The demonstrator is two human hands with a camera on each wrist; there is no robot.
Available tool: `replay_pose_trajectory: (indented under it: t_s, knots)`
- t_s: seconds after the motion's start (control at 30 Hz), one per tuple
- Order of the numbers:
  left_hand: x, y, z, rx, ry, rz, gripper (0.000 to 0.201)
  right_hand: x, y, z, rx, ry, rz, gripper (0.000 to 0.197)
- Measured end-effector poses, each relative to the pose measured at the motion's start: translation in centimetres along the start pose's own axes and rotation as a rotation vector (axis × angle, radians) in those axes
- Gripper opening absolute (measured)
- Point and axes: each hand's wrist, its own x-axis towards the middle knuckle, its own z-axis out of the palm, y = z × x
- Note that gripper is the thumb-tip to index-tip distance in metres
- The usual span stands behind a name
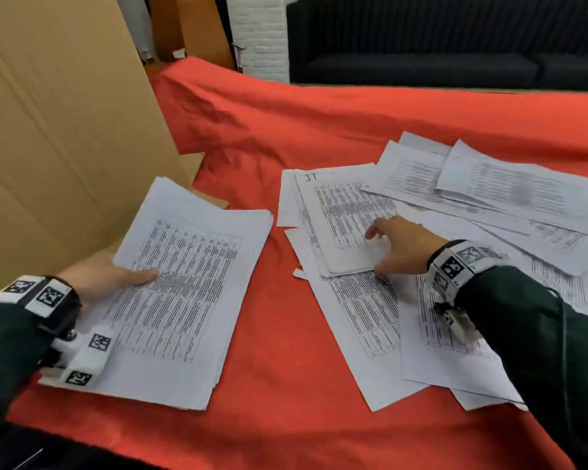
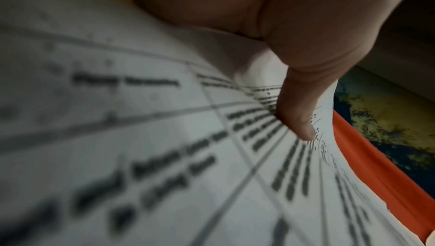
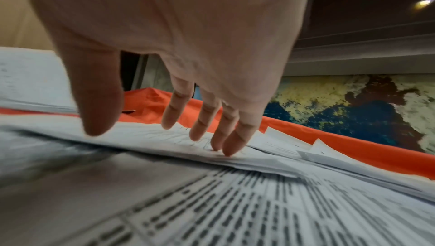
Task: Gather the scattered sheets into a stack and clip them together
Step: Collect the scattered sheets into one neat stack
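While gathering is under way, roughly half done, judged from how the paper lies. Collected stack of white printed sheets with tabular text [image 1: 180,283] at the left on the orange-red cloth covering the table [image 1: 286,351], edges roughly squared but fanned slightly along the right side. Left hand [image 1: 106,276] at the stack's left edge: thumb [image 2: 301,112] laid flat on the top page, fingers hidden under the paper, so pinching the stack between thumb and fingers by appearance. Right hand [image 1: 398,245] reaching over the loose white printed sheets still scattered at the right [image 1: 472,205], overlapping at several angles. Fingers [image 3: 235,138] spread and nearly straight, tips touching the small bundle of pages topped by a sheet with a handwritten mark [image 1: 343,218]; thumb apart and lifted, nothing gripped.

Step in hand: picking up the next bundle for transfer to the stack. Next move calls for sliding or curling the fingertips under the bundle's near edge, lifting it whole, and laying it square on the held stack. Remaining sheets beyond and beneath to follow. No clip seen in any view; its location cannot be told. Tan corrugated cardboard panel [image 1: 58,130] standing at the left, just behind the stack.
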Motion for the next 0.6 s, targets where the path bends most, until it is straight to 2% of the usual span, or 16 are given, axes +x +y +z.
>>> replay_pose_trajectory:
  t_s: [0.03, 0.07, 0.1, 0.17, 0.23, 0.3, 0.37, 0.4, 0.47, 0.53, 0.6]
  knots:
    - [0.8, -0.5, -0.1, 0.003, -0.006, 0.000, 0.077, 0.3, -0.5, 0.4, -0.036, -0.041, -0.003, 0.072]
    - [1.2, -0.6, -0.2, 0.017, -0.005, 0.004, 0.079, 0.5, -1.0, 0.7, -0.070, -0.069, -0.006, 0.079]
    - [1.1, -0.2, -0.3, 0.054, 0.019, 0.003, 0.072, 0.8, -1.4, 1.0, -0.100, -0.085, -0.011, 0.084]
    - [0.8, 0.9, -0.2, 0.145, 0.124, 0.024, 0.045, 1.3, -2.0, 1.3, -0.158, -0.108, -0.016, 0.088]
    - [0.9, 1.5, -0.1, 0.192, 0.224, 0.020, 0.037, 1.7, -2.4, 1.2, -0.206, -0.135, -0.031, 0.088]
    - [1.0, 1.9, 0.2, 0.242, 0.297, 0.015, 0.053, 2.0, -2.8, 1.2, -0.241, -0.154, -0.048, 0.092]
    - [1.1, 2.5, 0.7, 0.397, 0.399, 0.072, 0.074, 2.1, -3.4, 1.6, -0.267, -0.158, -0.046, 0.096]
    - [0.8, 3.2, 1.4, 0.442, 0.435, 0.124, 0.077, 2.1, -3.6, 2.0, -0.279, -0.148, -0.041, 0.095]
    - [-0.2, 5.2, 3.4, 0.429, 0.423, 0.234, 0.070, 2.0, -4.2, 2.6, -0.317, -0.103, -0.039, 0.085]
    - [-1.0, 7.5, 6.0, 0.322, 0.323, 0.312, 0.059, 1.9, -4.7, 2.7, -0.360, -0.072, -0.035, 0.073]
    - [-1.4, 9.9, 8.6, 0.126, 0.187, 0.340, 0.053, 2.1, -4.9, 2.3, -0.367, -0.094, -0.035, 0.075]
